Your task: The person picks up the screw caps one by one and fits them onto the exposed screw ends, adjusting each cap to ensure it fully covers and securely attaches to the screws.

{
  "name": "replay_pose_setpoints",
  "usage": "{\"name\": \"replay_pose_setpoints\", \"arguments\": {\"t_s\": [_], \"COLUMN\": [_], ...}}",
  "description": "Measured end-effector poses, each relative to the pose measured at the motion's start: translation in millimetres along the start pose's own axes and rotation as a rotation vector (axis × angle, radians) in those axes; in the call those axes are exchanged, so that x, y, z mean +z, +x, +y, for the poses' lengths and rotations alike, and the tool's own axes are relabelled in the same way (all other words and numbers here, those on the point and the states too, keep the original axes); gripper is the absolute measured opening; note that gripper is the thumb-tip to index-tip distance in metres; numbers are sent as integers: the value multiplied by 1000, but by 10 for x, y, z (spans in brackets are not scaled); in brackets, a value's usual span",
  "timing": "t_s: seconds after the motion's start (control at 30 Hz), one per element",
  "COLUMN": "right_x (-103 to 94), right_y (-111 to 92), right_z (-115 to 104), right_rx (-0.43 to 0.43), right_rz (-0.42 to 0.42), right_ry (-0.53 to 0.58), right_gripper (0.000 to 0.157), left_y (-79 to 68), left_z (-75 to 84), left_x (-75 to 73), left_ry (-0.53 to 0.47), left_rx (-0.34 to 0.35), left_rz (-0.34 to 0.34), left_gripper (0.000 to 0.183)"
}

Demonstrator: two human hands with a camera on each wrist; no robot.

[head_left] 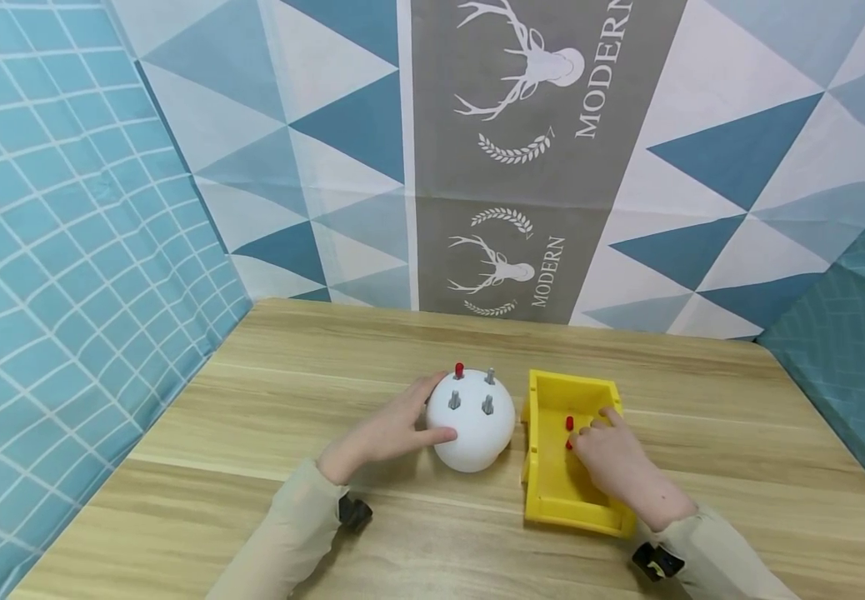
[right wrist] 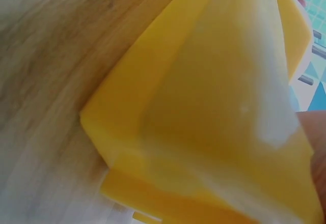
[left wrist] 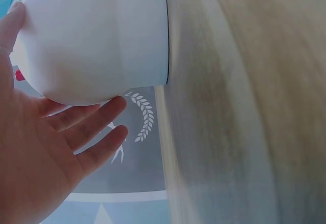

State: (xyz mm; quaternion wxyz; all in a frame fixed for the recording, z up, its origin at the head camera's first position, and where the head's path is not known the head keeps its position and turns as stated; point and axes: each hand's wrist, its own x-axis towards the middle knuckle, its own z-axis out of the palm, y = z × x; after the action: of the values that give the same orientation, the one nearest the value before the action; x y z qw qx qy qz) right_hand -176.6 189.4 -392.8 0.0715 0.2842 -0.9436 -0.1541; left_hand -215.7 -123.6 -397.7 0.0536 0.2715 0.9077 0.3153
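Note:
A white, rounded dome-like body (head_left: pixel 475 437) stands on the table, with several short metal posts (head_left: pixel 488 405) on top. One back post wears a small red cap (head_left: pixel 459 370). My left hand (head_left: pixel 395 423) holds the dome from its left side, thumb at the front and fingers around the back. Inside a yellow bin (head_left: pixel 578 512), my right hand (head_left: pixel 616 462) reaches down, its fingertips right at a red piece (head_left: pixel 569 445); I cannot tell whether they pinch it. Just beyond lies another small red cap (head_left: pixel 570 422). The right wrist view shows mostly the bin's outer wall (right wrist: pixel 214 102).
The yellow bin stands a short gap right of the dome, its raised side walls around my right hand. The wooden table (head_left: pixel 417 533) ends at a patterned cloth backdrop (head_left: pixel 492 183). Blue checked cloth (head_left: pixel 50 250) hangs along the left.

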Motion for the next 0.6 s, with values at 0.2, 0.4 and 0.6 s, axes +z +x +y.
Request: {"name": "replay_pose_setpoints", "arguments": {"t_s": [0.2,0.4,0.6], "right_x": [13,-6,-10], "right_y": [-2,5,-2], "right_z": [10,4,2], "right_rx": [-4,0,-9], "right_rz": [16,18,5], "right_ry": [-35,-53,-61], "right_gripper": [12,12,15], "left_y": [10,1,-3], "left_z": [-10,-6,12], "left_x": [10,2,-4], "left_ry": [-4,-6,2], "left_rx": [6,6,4], "left_rz": [9,9,4], "left_gripper": [93,93,91]}}
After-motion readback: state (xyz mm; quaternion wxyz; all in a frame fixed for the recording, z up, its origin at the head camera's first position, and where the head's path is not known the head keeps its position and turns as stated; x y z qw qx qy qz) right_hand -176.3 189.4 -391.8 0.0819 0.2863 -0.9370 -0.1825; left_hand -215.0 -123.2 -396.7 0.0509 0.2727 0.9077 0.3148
